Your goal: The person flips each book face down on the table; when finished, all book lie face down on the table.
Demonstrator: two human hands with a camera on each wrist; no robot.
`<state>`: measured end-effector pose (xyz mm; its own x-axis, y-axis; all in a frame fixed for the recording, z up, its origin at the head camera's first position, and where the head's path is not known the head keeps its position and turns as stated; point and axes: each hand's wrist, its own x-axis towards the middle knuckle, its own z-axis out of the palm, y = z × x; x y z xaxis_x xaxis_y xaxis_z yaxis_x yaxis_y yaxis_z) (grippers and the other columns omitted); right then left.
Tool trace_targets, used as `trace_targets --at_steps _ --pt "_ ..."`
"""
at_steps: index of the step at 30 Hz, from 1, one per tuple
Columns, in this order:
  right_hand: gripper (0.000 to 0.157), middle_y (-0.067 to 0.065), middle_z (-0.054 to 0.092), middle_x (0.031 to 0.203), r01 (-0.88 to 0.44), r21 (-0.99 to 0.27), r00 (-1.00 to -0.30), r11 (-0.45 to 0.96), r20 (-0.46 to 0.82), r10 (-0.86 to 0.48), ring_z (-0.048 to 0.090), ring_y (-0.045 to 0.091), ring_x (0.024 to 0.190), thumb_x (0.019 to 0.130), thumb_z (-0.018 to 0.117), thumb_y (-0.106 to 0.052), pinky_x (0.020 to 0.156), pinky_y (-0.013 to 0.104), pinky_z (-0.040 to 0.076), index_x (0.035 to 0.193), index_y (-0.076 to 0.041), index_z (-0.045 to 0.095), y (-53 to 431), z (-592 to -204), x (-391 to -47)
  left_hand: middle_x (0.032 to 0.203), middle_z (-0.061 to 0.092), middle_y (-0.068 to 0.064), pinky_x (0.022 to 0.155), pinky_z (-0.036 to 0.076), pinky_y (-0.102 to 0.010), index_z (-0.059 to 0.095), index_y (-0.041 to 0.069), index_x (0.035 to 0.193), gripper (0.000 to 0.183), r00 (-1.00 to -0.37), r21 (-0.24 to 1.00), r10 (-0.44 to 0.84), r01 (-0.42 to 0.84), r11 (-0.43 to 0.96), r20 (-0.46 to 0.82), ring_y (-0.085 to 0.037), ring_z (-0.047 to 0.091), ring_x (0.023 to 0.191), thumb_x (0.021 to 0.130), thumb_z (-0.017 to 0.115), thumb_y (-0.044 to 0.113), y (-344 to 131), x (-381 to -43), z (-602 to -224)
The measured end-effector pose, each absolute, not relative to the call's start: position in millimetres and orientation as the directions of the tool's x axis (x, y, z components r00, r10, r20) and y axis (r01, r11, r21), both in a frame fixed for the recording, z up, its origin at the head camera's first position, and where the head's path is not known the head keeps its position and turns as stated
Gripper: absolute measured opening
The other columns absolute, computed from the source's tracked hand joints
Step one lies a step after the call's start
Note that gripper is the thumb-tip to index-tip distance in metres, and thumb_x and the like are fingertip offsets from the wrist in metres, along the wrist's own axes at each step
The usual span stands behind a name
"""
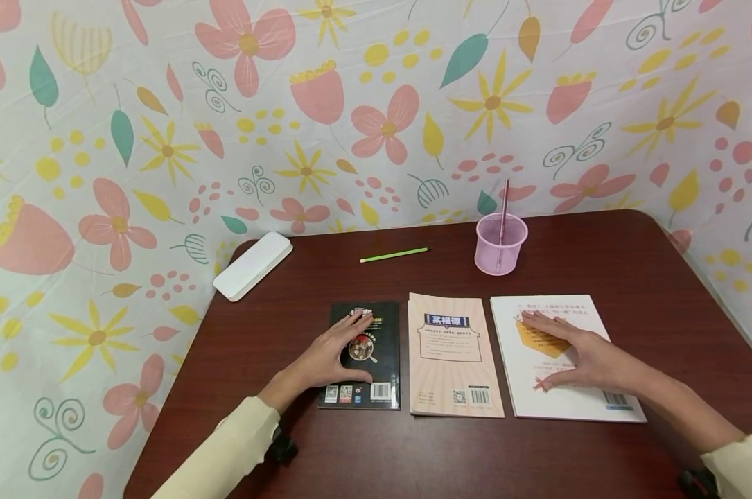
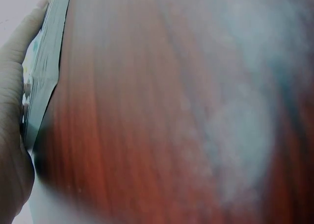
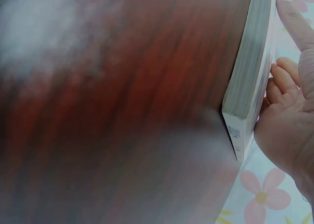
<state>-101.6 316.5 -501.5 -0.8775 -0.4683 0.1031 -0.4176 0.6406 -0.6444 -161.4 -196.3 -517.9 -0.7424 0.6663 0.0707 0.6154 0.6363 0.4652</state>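
Three books lie side by side on a dark reddish-brown table. My left hand [image 1: 335, 350] rests on the black book [image 1: 385, 353], fingers spread toward its top and thumb near its barcode. In the middle is a peach-coloured book [image 1: 450, 388] that neither hand touches. On the white book [image 1: 556, 405] at the right, my right hand [image 1: 584, 353] rests with fingers extended over the orange patch. The left wrist view has the page edges of the black book [image 2: 46, 62] beside my palm. In the right wrist view, the thick white book [image 3: 248, 72] shows its page block beside my hand.
A green pencil [image 1: 394, 255] lies behind the books. Back right, a pink mesh cup [image 1: 497, 260] holds an upright dark pink pencil [image 1: 504, 201]. A white case [image 1: 254, 267] sits at the table's back left corner. A flower-patterned cloth [image 1: 376, 125] hangs behind the table [image 1: 450, 457].
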Motion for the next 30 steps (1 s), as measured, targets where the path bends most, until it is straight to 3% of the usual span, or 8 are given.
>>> trace_targets --at_steps 16,20,23,26,30 --pt "0.111 0.023 0.039 0.166 -0.382 -0.669 -0.885 0.637 0.067 -0.461 0.031 0.062 0.146 0.069 0.096 -0.052 0.109 0.004 0.005 0.162 -0.020 0.046 321.4 -501.8 -101.3 0.175 0.025 -0.010 0.116 0.037 -0.067 0.032 0.019 0.169 0.117 -0.749 0.473 0.659 0.604 0.642 0.061 -0.032 0.024 0.160 0.077 0.088 0.066 -201.0 -160.7 -516.0" --pt "0.111 0.022 0.038 0.167 -0.361 -0.676 -0.892 0.642 0.050 -0.449 0.030 0.062 0.147 0.068 0.096 -0.052 0.125 0.021 0.010 0.163 -0.021 0.045 322.1 -500.6 -100.7 0.175 0.024 -0.009 0.116 0.036 -0.067 0.031 0.020 0.169 0.118 -0.751 0.476 0.658 0.598 0.645 0.052 -0.030 0.022 0.161 0.077 0.088 0.066 -201.7 -161.0 -516.1" --pt "0.111 0.023 0.038 0.166 -0.374 -0.672 -0.888 0.639 0.061 -0.455 0.031 0.061 0.147 0.068 0.096 -0.052 0.125 0.019 0.010 0.163 -0.021 0.046 322.4 -500.5 -100.9 0.176 0.023 -0.008 0.117 0.036 -0.066 0.030 0.020 0.170 0.118 -0.752 0.480 0.657 0.592 0.647 0.041 -0.029 0.021 0.161 0.077 0.089 0.065 -201.4 -161.0 -515.1" --pt "0.111 0.024 0.040 0.165 -0.397 -0.666 -0.881 0.631 0.082 -0.467 0.033 0.062 0.146 0.068 0.096 -0.051 0.109 0.002 0.006 0.162 -0.019 0.046 322.3 -500.9 -101.3 0.176 0.023 -0.008 0.118 0.036 -0.065 0.031 0.020 0.170 0.118 -0.751 0.482 0.659 0.592 0.645 0.041 -0.029 0.021 0.161 0.077 0.089 0.064 -200.9 -160.6 -514.1" --pt "0.112 0.024 0.039 0.166 -0.380 -0.665 -0.888 0.643 0.067 -0.455 0.032 0.062 0.146 0.068 0.096 -0.052 0.108 0.003 0.007 0.162 -0.020 0.046 322.7 -499.8 -100.3 0.176 0.024 -0.009 0.117 0.036 -0.066 0.032 0.020 0.169 0.117 -0.751 0.482 0.659 0.594 0.644 0.045 -0.029 0.022 0.161 0.077 0.090 0.064 -200.2 -160.9 -514.5"
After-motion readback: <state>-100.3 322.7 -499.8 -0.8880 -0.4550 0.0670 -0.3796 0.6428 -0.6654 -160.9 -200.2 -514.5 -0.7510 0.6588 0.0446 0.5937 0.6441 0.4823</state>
